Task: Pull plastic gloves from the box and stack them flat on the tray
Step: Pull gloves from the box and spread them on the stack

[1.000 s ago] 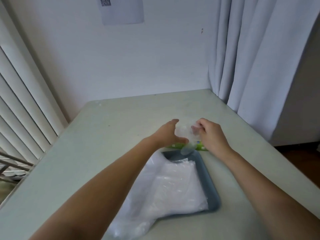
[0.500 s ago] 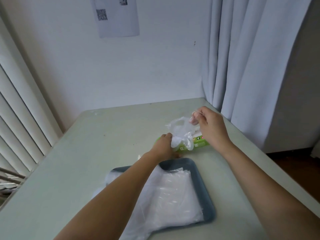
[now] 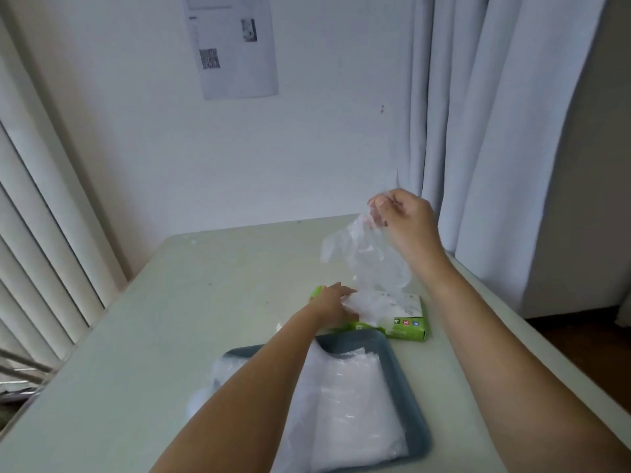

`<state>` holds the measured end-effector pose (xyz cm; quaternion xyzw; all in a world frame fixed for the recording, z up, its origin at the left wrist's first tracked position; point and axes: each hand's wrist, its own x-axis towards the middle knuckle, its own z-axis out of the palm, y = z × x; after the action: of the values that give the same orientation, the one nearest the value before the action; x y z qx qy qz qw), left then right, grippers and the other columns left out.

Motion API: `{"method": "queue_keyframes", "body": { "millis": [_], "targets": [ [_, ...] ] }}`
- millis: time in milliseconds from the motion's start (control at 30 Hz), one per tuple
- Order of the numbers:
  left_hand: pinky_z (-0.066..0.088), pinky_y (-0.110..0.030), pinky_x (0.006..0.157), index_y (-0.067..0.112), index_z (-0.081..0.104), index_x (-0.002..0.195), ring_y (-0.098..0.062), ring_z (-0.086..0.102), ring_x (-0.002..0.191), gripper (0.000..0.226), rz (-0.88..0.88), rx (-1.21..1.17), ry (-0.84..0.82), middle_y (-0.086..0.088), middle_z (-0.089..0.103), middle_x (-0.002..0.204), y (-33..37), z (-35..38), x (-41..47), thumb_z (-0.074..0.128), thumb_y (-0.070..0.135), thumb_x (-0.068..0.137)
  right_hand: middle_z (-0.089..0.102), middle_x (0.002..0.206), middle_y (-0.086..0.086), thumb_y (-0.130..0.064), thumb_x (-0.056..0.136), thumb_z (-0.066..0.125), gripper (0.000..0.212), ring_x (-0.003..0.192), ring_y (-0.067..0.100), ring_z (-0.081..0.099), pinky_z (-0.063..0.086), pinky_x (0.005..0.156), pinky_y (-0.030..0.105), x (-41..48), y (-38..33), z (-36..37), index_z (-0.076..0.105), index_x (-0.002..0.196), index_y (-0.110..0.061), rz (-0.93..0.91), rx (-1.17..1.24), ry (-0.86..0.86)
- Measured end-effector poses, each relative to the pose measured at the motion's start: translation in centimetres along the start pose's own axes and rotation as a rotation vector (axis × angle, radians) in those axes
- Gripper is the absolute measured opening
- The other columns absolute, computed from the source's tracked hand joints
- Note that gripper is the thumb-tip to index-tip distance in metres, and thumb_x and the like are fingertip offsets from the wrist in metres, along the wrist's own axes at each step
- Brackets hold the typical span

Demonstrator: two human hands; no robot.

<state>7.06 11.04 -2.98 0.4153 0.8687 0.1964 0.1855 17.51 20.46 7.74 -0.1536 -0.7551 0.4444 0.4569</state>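
A green glove box (image 3: 406,327) lies on the table just beyond a grey-blue tray (image 3: 415,397). My right hand (image 3: 404,221) is raised above the box and pinches a clear plastic glove (image 3: 367,261), which hangs down crumpled toward the box opening. My left hand (image 3: 333,303) rests on the left part of the box with its fingers laid flat over it, next to white plastic bulging from the opening. A flat stack of clear gloves (image 3: 351,411) fills the tray and spills over its left and near edges. My left forearm hides part of the stack.
The pale table (image 3: 164,336) runs to a white wall at the back. Vertical blinds (image 3: 41,240) hang along the left and a grey curtain (image 3: 495,131) along the right. A paper sheet with printed codes (image 3: 235,46) is stuck to the wall.
My right hand has risen well above the box, drawing the glove up and out. My left hand has stayed pressing on the box. The camera view has tilted upward.
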Motion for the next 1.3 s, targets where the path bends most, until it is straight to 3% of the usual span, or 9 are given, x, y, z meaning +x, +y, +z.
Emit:
{"method": "queue_keyframes", "body": {
  "millis": [233, 367, 467, 667, 800, 900, 1033, 1133, 1300],
  "targets": [
    [0.039, -0.021, 0.096, 0.007, 0.052, 0.135, -0.021, 0.049, 0.126, 0.051, -0.092, -0.565, 0.312, -0.008, 0.052, 0.14, 0.0, -4.3, -1.8, 0.044, -0.009, 0.087, 0.059, 0.056, -0.009, -0.005, 0.095, 0.051, 0.023, 0.066, 0.016, 0.055, 0.047, 0.072, 0.026, -0.3, -5.9, -4.4, 0.066, 0.077, -0.008, 0.033, -0.017, -0.482],
    [0.033, -0.019, 0.098, 0.02, 0.069, 0.114, -0.006, 0.051, 0.125, 0.043, 0.236, -0.886, 0.386, 0.005, 0.061, 0.13, 2.5, -9.6, -6.0, 0.062, 0.042, 0.078, 0.067, 0.061, -0.003, -0.011, 0.095, 0.055, 0.019, 0.068, 0.019, 0.067, 0.053, 0.075, 0.027, -1.3, -7.4, -4.8, 0.07, 0.083, -0.008, 0.099, -0.088, -0.648],
    [0.034, -0.016, 0.098, 0.026, 0.066, 0.117, 0.008, 0.052, 0.118, 0.062, 0.462, -0.651, 0.184, 0.015, 0.063, 0.125, 4.8, -12.0, -10.4, 0.059, 0.066, 0.07, 0.073, 0.074, 0.015, -0.015, 0.096, 0.055, 0.021, 0.069, 0.024, 0.07, 0.056, 0.072, 0.025, -2.2, -8.5, -4.9, 0.069, 0.092, 0.0, 0.166, -0.115, -0.752],
    [0.048, -0.016, 0.08, 0.023, 0.063, 0.1, -0.001, 0.064, 0.086, 0.029, 0.484, -0.396, -0.006, 0.011, 0.068, 0.088, 7.5, -11.0, -14.6, 0.08, 0.021, 0.077, 0.072, 0.078, 0.011, -0.018, 0.093, 0.06, 0.018, 0.07, 0.019, 0.066, 0.056, 0.071, 0.03, -3.3, -10.2, -4.5, 0.073, 0.086, -0.006, 0.113, -0.196, -0.806],
    [0.052, -0.031, 0.086, 0.012, 0.07, 0.1, -0.016, 0.067, 0.09, 0.029, 0.374, -0.348, -0.006, -0.002, 0.073, 0.091, 6.6, -9.1, -15.3, 0.078, 0.027, 0.076, 0.071, 0.083, 0.021, -0.026, 0.094, 0.059, 0.027, 0.07, 0.025, 0.066, 0.056, 0.079, 0.038, -4.4, -10.6, -4.5, 0.07, 0.085, -0.003, 0.112, -0.204, -0.852],
    [0.047, -0.012, 0.078, 0.006, 0.074, 0.092, -0.014, 0.071, 0.085, 0.01, 0.35, -0.57, -0.086, -0.006, 0.075, 0.085, 5.6, -8.7, -16.3, 0.069, 0.012, 0.086, 0.071, 0.087, 0.021, -0.047, 0.092, 0.052, 0.044, 0.072, 0.023, 0.067, 0.055, 0.083, 0.039, -4.8, -10.1, -4.9, 0.065, 0.095, -0.006, 0.187, -0.064, -0.763],
    [0.054, -0.022, 0.073, -0.003, 0.068, 0.092, -0.021, 0.071, 0.079, 0.009, 0.315, -0.942, -0.061, -0.007, 0.073, 0.081, 3.7, -8.9, -17.4, 0.062, 0.001, 0.087, 0.067, 0.117, 0.016, -0.07, 0.075, 0.043, 0.087, 0.106, 0.025, 0.065, 0.048, 0.097, 0.039, -5.6, -6.7, -5.7, 0.051, 0.129, -0.002, 0.47, 0.346, -0.825],
    [0.055, -0.021, 0.069, -0.005, 0.066, 0.097, -0.019, 0.071, 0.075, 0.013, 0.245, -1.058, 0.021, -0.011, 0.072, 0.082, 2.2, -9.1, -17.9, 0.059, 0.0, 0.089, 0.061, 0.128, 0.016, -0.076, 0.05, 0.071, 0.113, 0.116, 0.025, 0.061, 0.055, 0.086, 0.033, -7.4, -3.9, -5.5, 0.051, 0.129, 0.002, 0.633, 0.647, -0.83],
    [0.054, -0.021, 0.058, 0.0, 0.064, 0.096, -0.015, 0.071, 0.071, 0.012, 0.04, -1.149, 0.095, -0.008, 0.072, 0.077, -0.5, -9.1, -18.3, 0.053, 0.003, 0.093, 0.067, 0.116, 0.017, -0.057, 0.052, 0.085, 0.079, 0.107, 0.031, 0.065, 0.056, 0.081, 0.041, -10.3, -1.6, -4.1, 0.072, 0.107, -0.002, 0.692, 0.802, -0.861]
  ]
}}
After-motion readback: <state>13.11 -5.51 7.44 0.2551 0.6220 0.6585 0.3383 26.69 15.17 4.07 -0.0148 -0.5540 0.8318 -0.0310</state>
